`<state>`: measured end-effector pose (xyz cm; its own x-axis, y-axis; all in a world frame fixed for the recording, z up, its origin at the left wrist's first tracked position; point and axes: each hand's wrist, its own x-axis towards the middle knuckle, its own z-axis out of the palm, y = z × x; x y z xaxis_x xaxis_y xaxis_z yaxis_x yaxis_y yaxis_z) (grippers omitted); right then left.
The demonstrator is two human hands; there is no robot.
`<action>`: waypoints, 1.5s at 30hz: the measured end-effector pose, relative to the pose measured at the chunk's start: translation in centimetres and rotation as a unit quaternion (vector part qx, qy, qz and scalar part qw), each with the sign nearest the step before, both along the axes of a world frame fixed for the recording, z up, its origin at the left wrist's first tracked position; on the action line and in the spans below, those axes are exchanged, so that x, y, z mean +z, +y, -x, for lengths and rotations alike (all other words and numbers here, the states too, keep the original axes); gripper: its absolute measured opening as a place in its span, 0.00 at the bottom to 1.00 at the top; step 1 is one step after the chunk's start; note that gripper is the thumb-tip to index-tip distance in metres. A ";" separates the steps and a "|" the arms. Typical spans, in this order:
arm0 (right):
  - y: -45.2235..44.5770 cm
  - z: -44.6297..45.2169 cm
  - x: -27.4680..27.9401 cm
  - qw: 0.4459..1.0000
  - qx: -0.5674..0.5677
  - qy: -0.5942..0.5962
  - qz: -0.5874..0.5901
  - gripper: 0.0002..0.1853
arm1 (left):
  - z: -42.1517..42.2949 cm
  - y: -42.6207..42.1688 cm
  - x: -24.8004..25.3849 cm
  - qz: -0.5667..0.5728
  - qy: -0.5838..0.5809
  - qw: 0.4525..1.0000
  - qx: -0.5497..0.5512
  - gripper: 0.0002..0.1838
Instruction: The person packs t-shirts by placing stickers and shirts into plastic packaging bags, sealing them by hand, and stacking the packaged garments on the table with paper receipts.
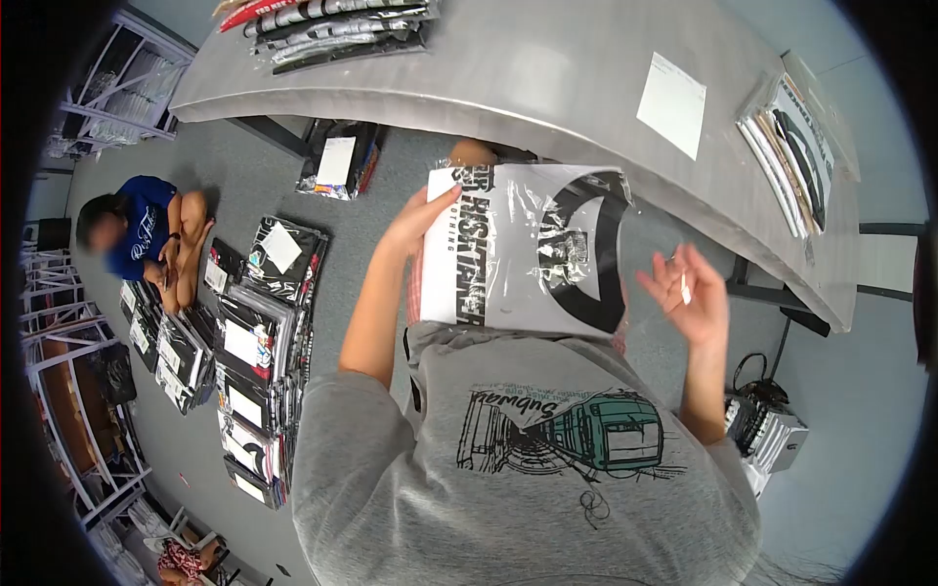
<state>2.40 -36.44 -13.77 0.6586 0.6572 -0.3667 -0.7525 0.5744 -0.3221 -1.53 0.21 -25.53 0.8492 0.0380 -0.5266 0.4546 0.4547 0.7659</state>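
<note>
A folded white and black printed shirt in a clear plastic bag [518, 244] is held in front of the body, just below the table's front edge. My left hand [425, 217] grips its left edge, with the thumb on top. To the right of the bag, my right hand [689, 293] is raised apart from it, fingers spread and slightly curled. A small shiny spot shows at its fingers, too unclear to name.
The grey table [547, 78] bears bagged garments [337, 34], a white paper [672, 105] and another garment stack [791, 161]. Garment piles [259, 342] stand on the floor at left, beside a seated person [151, 230]. Shelving [73, 376] lines the left.
</note>
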 end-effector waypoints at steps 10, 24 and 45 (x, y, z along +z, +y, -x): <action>-2.7 6.1 -9.7 0.911 -0.092 0.263 -0.304 0.20 | -4.4 -2.3 0.2 -0.102 -0.052 0.985 -0.133 0.28; 8.5 1.6 -6.4 0.494 0.224 -0.779 0.315 0.18 | -6.3 -3.7 -0.3 -0.175 -0.076 0.965 -0.180 0.31; 12.7 3.7 -8.3 0.407 0.274 -0.795 0.356 0.05 | -5.9 -3.8 -0.9 -0.172 -0.081 0.971 -0.148 0.25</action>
<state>-1.27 -23.74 -22.04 0.2616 0.9651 0.0116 0.7809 -0.2046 -0.5902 4.40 -3.54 -26.38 0.9207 -0.0700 -0.3840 0.3865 0.0272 0.9219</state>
